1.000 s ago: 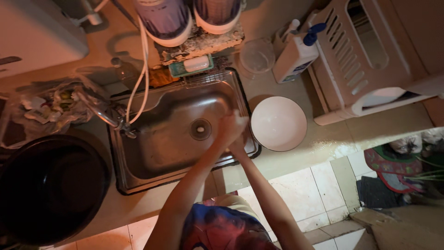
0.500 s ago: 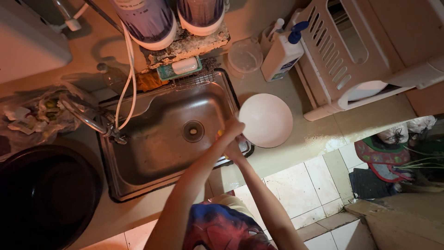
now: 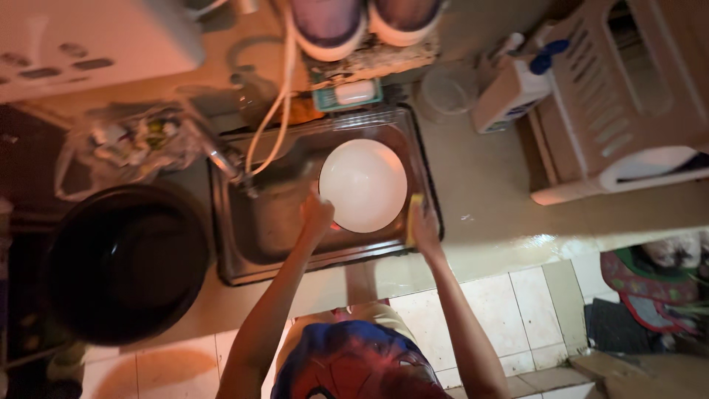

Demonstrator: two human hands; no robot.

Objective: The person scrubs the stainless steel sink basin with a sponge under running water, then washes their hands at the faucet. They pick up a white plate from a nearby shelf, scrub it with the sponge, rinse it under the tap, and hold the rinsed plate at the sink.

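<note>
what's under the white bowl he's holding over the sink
The white bowl hangs above the steel sink, gripped by the left hand; the right hand holds a yellow sponge. The bowl covers the basin floor and drain beneath it.

black basin (image 3: 122, 262) (left) — soap bottle (image 3: 509, 92), rack (image 3: 628, 96)

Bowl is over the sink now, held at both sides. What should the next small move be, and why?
Probably bring the right hand with its yellow sponge onto the white bowl's face and start wiping. The left hand already holds the bowl at its left rim above the metal sink, and the sponge sits at the right rim, so only a short inward slide seems needed.
</note>
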